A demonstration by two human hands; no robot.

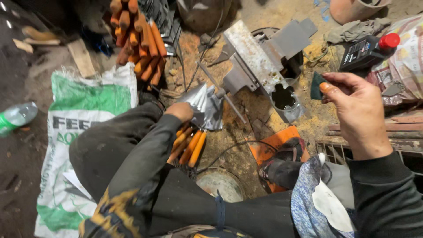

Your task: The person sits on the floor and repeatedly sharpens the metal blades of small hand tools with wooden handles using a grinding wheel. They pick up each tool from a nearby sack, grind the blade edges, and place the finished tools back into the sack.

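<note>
Orange-handled trowels (pixel 189 147), bundled, gripped low by left hand (pixel 179 111), fingers closed round handles. Right hand (pixel 357 112) raised, wrist bent, fingers loosely curled, holding nothing, beside dark green pad (pixel 316 86).

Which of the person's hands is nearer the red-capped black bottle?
Right. The right hand is raised just below and left of the black bottle, not touching it. The left hand grips orange-handled tools far to its left.
</note>
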